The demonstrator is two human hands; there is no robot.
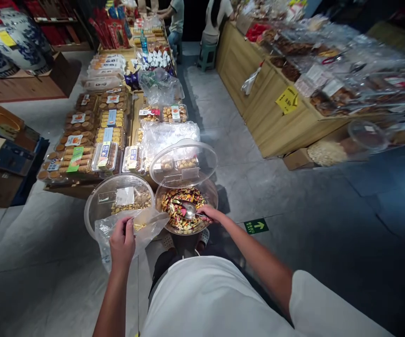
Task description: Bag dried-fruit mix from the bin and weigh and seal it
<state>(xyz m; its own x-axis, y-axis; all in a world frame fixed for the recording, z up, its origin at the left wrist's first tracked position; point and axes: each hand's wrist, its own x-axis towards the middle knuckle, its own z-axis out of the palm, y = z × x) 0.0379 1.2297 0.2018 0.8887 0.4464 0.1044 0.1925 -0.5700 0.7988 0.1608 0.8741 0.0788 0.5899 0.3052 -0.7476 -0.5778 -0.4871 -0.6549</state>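
My right hand (211, 214) is closed round the handle of a metal scoop (189, 210). The scoop's bowl lies over colourful dried pieces (184, 224) in a round clear tub (212, 189), with a few pieces on it. Behind that tub's opening, a clear round lid (156, 175) stands tilted up. Pinched in my left hand (122, 238) is a clear plastic bag (155, 222), its mouth stretching toward the tub. A second round tub (89, 210), with a clear top and nut-like pieces inside, sits partly behind the bag.
Packed biscuits (79, 140) cover a low display ahead. To the right stands a wooden counter (258, 126) with wrapped goods and a yellow price sign (287, 100). Boxes (2, 164) are stacked at left. Two people sit at the back, one on a green stool (207, 56).
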